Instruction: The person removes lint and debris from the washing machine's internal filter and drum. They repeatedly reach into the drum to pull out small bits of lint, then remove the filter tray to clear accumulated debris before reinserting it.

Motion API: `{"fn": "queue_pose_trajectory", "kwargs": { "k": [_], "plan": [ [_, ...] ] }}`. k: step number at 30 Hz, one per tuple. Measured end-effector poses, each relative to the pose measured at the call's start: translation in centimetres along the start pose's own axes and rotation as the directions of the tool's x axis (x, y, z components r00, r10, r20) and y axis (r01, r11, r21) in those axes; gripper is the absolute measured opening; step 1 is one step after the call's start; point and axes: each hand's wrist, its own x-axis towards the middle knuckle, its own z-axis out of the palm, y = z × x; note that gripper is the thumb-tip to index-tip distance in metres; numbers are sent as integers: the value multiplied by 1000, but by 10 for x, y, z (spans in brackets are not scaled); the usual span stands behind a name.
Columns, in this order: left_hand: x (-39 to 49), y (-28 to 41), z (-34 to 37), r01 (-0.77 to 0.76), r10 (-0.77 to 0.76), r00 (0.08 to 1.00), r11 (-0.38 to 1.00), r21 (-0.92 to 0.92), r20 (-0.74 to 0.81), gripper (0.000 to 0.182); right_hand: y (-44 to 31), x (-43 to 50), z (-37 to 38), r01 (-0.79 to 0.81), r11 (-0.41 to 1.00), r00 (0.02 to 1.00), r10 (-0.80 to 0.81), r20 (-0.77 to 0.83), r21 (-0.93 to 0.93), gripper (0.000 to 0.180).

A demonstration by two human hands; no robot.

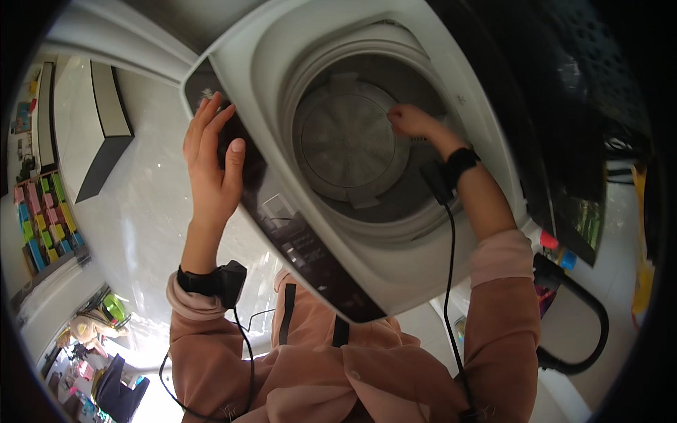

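A top-loading washing machine [328, 222] stands before me, its drum [349, 137] uncovered. Grey ridged plates show at the drum's bottom, and no laundry is visible inside. My right hand [410, 120] reaches over the drum with thumb and fingers drawn together; I see nothing between them. My left hand [211, 153] is at the dark control panel [317, 259], fingers spread and holding nothing. Whether it touches the panel cannot be told. Each wrist wears a black strap with a small device and a cable.
The dark raised lid [529, 106] stands along the machine's right side. A black curved tube [597, 328] is by my right elbow. Colourful storage bins [45, 217] line the far left, with a plush toy [87, 328] and a dark chair [119, 388] lower down. A cable [450, 275] hangs from my right wrist.
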Motion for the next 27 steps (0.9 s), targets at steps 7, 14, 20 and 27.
{"fn": "queue_pose_trajectory", "kwargs": {
  "k": [7, 14, 20, 27],
  "plan": [
    [0, -10, 21, -12, 8, 999, 995, 95, 45, 50, 124, 117, 70, 53, 987, 986, -27, 164, -151, 31],
    [-7, -14, 23, 87, -88, 996, 996, 17, 13, 66, 208, 130, 134, 31, 809, 877, 260, 404, -587, 30],
    [-8, -16, 19, 79, -79, 997, 994, 79, -8, 69, 229, 113, 141, 279, 507, 917, 110, 382, -816, 22],
    [-9, -20, 24, 47, -42, 996, 997, 64, -79, 64, 232, 114, 152, 332, 409, 829, 304, 470, -850, 11]
  ]
}}
